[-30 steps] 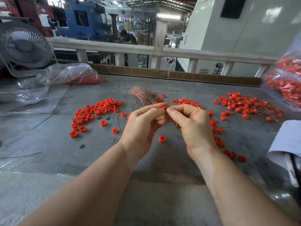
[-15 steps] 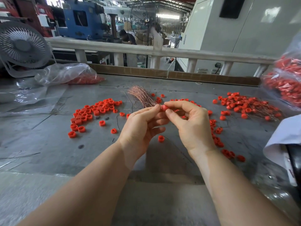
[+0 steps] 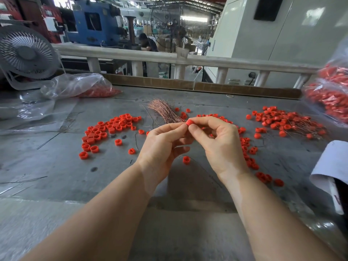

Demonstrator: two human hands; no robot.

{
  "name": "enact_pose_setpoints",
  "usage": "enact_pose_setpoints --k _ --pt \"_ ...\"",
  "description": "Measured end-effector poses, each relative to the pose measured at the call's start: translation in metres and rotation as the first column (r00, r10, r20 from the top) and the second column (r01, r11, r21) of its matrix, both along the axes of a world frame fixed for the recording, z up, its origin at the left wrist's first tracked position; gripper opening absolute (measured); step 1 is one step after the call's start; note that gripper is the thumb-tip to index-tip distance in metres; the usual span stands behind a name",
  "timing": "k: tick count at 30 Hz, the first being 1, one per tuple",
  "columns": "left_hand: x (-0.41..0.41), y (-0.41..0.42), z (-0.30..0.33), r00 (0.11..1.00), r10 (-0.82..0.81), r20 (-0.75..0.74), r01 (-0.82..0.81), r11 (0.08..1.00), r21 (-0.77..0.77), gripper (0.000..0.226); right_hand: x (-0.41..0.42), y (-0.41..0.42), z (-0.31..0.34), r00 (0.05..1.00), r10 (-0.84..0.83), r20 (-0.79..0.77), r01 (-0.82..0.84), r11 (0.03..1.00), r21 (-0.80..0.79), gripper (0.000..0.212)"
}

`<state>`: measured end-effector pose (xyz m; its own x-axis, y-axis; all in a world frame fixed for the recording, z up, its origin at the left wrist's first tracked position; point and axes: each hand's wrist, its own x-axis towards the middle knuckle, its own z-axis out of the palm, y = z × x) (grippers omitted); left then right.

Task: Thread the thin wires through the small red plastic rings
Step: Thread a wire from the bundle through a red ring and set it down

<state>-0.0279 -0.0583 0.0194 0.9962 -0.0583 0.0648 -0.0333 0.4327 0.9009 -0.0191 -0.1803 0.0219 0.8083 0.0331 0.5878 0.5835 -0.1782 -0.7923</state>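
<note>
Over the middle of the grey table my right hand (image 3: 219,146) pinches a small red ring (image 3: 188,123) between thumb and forefinger. The fingertips of my left hand (image 3: 162,146) meet that ring from the left; any wire between them is too thin to make out. Just behind my hands lies a bundle of thin copper wires (image 3: 165,112). Loose red rings (image 3: 111,127) are spread to the left. A pile of rings with wires through them (image 3: 282,121) lies at the right.
A clear bag holding red rings (image 3: 82,89) lies at the back left, with a grey fan (image 3: 26,55) behind it. Bags of red rings (image 3: 331,95) stand at the right edge. White paper (image 3: 333,166) overhangs the near right. A railing (image 3: 188,59) runs along the back.
The ring, mostly hidden between my fingertips before, has risen a little and shows plainly now. My right hand has opened its lower fingers slightly.
</note>
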Motion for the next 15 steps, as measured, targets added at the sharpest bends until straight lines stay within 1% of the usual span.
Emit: enact_pose_setpoints --k 4,6,8,11,15 --pt "-0.0017 -0.0019 -0.0008 0.999 0.015 0.037 -0.018 0.998 0.057 0.008 0.0004 -0.0007 -0.0005 1.000 0.016 -0.019 -0.015 0.999 0.035 0.014" --pt "-0.0028 -0.0028 -0.0007 0.998 0.017 0.057 -0.022 0.996 0.092 0.011 0.0011 -0.0021 -0.0005 0.999 0.006 -0.033 -0.004 0.999 0.048 0.015" --pt "-0.0032 -0.0035 -0.0003 0.998 0.023 0.067 -0.031 0.991 0.128 0.007 0.0011 -0.0032 -0.0012 0.999 -0.004 -0.052 0.006 0.999 0.049 0.014" --pt "-0.0025 -0.0037 -0.0012 0.995 0.050 0.090 -0.066 0.980 0.185 0.017 0.0003 -0.0032 -0.0018 0.997 -0.031 -0.067 0.032 0.999 0.021 0.011" --pt "-0.0019 -0.0040 -0.0025 0.991 0.066 0.115 -0.089 0.973 0.213 0.020 0.0000 -0.0031 -0.0005 0.996 -0.052 -0.075 0.053 0.999 0.004 0.009"
